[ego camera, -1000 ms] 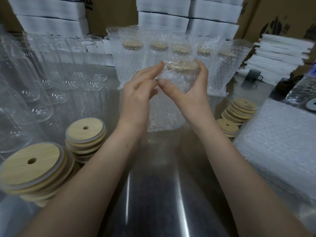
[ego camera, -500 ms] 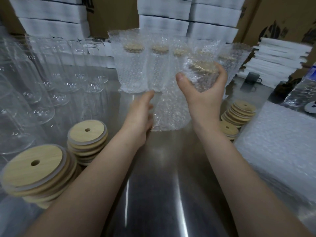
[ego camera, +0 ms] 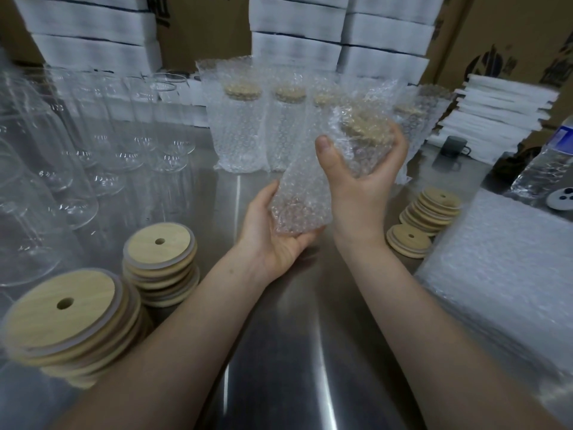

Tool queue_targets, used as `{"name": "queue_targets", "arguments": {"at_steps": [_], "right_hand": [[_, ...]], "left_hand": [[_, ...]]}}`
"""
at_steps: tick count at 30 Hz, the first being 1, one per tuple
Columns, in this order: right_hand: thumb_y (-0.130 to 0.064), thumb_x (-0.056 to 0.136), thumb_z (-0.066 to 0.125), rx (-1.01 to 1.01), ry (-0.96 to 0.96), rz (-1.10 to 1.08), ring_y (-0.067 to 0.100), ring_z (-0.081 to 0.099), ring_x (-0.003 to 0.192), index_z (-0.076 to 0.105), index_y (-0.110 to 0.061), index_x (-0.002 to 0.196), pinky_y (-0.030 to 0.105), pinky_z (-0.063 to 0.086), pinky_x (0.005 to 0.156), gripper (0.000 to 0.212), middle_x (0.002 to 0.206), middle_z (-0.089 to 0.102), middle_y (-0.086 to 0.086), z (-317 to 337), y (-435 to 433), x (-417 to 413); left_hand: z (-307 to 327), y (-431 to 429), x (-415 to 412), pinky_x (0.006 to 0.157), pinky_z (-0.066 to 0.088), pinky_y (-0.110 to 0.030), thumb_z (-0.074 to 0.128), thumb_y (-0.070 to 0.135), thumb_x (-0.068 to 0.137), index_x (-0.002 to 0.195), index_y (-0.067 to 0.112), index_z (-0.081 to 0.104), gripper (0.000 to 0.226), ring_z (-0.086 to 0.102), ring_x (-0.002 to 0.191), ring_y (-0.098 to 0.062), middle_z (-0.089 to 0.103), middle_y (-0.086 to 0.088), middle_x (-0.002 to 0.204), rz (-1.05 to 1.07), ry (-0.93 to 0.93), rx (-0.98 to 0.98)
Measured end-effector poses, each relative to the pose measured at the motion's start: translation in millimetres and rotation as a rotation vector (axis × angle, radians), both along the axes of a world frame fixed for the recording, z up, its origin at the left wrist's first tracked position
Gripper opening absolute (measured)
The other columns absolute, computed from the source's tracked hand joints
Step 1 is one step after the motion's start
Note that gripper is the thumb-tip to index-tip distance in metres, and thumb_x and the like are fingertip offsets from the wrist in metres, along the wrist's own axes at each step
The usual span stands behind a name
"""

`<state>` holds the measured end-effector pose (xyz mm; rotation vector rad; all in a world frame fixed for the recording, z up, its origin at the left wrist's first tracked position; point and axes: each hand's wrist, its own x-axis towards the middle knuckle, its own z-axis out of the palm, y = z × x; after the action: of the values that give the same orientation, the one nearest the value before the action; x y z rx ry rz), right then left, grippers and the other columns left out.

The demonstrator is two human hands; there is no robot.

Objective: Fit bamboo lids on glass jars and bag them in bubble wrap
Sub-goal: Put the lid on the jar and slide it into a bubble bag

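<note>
Holding a bagged jar (ego camera: 305, 197) clear of the steel surface (ego camera: 310, 336), between both hands at mid-frame. Gripping the lid (ego camera: 366, 125) end with the right hand (ego camera: 362, 181), thumb and fingers curled round the wrap; cupping the base in the left hand (ego camera: 273, 243), fingers curled under it. Tilted, with long axis running from low left at the base to high right at the lid, lid end pointing away toward the row of wrapped jars (ego camera: 245, 131). Right hand nearer that row; probably to be stood upright there.
</note>
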<state>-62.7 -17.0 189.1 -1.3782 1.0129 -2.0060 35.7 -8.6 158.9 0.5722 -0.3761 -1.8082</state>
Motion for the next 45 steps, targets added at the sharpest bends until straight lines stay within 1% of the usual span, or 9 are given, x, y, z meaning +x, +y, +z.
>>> {"name": "queue_targets", "arguments": {"at_steps": [3,7,10,15,18,21,28,33,45], "right_hand": [[-0.024,0.079,0.082,0.054,-0.017,-0.003,0.004,0.049,0.124,0.034,-0.029,0.130,0.022,0.041,0.108,0.070,0.135,0.047,-0.003,-2,-8,2],[-0.028,0.078,0.083,0.139,-0.075,-0.053,-0.003,0.051,0.114,0.029,-0.031,0.129,0.017,0.042,0.099,0.074,0.127,0.048,-0.010,-1,-27,-2],[-0.032,0.076,0.084,0.167,-0.088,-0.172,0.009,0.047,0.123,0.029,-0.022,0.137,0.029,0.038,0.109,0.083,0.134,0.044,-0.006,8,-48,-15],[-0.033,0.070,0.087,0.261,-0.107,-0.372,0.018,0.047,0.125,0.030,-0.017,0.137,0.040,0.037,0.111,0.089,0.142,0.040,0.003,25,-92,-46],[-0.031,0.066,0.089,0.327,-0.023,-0.475,0.021,0.049,0.121,0.033,-0.015,0.134,0.043,0.040,0.108,0.089,0.141,0.038,0.006,29,-112,-65],[-0.034,0.069,0.086,0.413,0.071,-0.548,0.026,0.044,0.128,0.030,-0.015,0.136,0.042,0.036,0.107,0.090,0.147,0.031,0.009,27,-126,-82],[-0.032,0.072,0.084,0.428,0.144,-0.609,0.026,0.041,0.127,0.030,-0.014,0.137,0.030,0.031,0.090,0.087,0.147,0.028,0.009,25,-140,-105],[-0.032,0.073,0.084,0.481,0.205,-0.689,0.030,0.038,0.130,0.028,-0.016,0.140,0.042,0.041,0.105,0.089,0.147,0.027,0.009,32,-147,-114],[-0.027,0.078,0.080,0.472,0.244,-0.607,0.031,0.032,0.135,0.022,-0.018,0.147,0.041,0.035,0.111,0.091,0.150,0.022,0.011,29,-149,-128]], "left_hand": [[1,-1,1,0.108,0.043,-0.048,0.043,0.041,0.100,0.129,0.009,0.060,0.046,0.064,0.116,-0.030,0.069,-0.013,0.121,-0.005,-0.023,0.004],[-5,-6,0,0.111,0.040,-0.044,0.047,0.047,0.098,0.131,0.010,0.056,0.050,0.062,0.118,-0.028,0.067,-0.012,0.122,0.017,-0.251,0.013],[-7,-9,2,0.105,0.045,-0.042,0.048,0.037,0.099,0.126,0.009,0.049,0.039,0.060,0.117,-0.031,0.063,-0.015,0.115,0.124,-0.273,0.042],[-8,-11,4,0.086,0.052,-0.033,0.049,0.014,0.099,0.110,0.011,0.059,0.015,0.066,0.100,-0.021,0.066,-0.009,0.107,0.333,-0.466,-0.041],[-10,-9,-1,0.073,0.050,-0.025,0.046,0.002,0.096,0.102,0.011,0.060,0.017,0.064,0.088,-0.017,0.065,-0.006,0.095,0.419,-0.625,-0.159],[-11,-9,-1,0.070,0.048,-0.019,0.049,-0.002,0.093,0.093,0.015,0.063,0.022,0.063,0.082,-0.011,0.066,-0.002,0.090,0.453,-0.758,-0.272],[-12,-13,2,0.070,0.047,-0.024,0.049,-0.001,0.092,0.088,0.017,0.065,0.024,0.064,0.076,-0.010,0.069,0.000,0.086,0.430,-0.787,-0.296],[-14,-15,3,0.070,0.047,-0.027,0.049,-0.002,0.091,0.083,0.017,0.066,0.027,0.064,0.075,-0.013,0.069,0.001,0.081,0.428,-0.793,-0.304],[-17,-18,4,0.071,0.048,-0.028,0.048,-0.003,0.090,0.079,0.017,0.066,0.029,0.065,0.075,-0.013,0.069,0.001,0.081,0.428,-0.771,-0.288]]}}
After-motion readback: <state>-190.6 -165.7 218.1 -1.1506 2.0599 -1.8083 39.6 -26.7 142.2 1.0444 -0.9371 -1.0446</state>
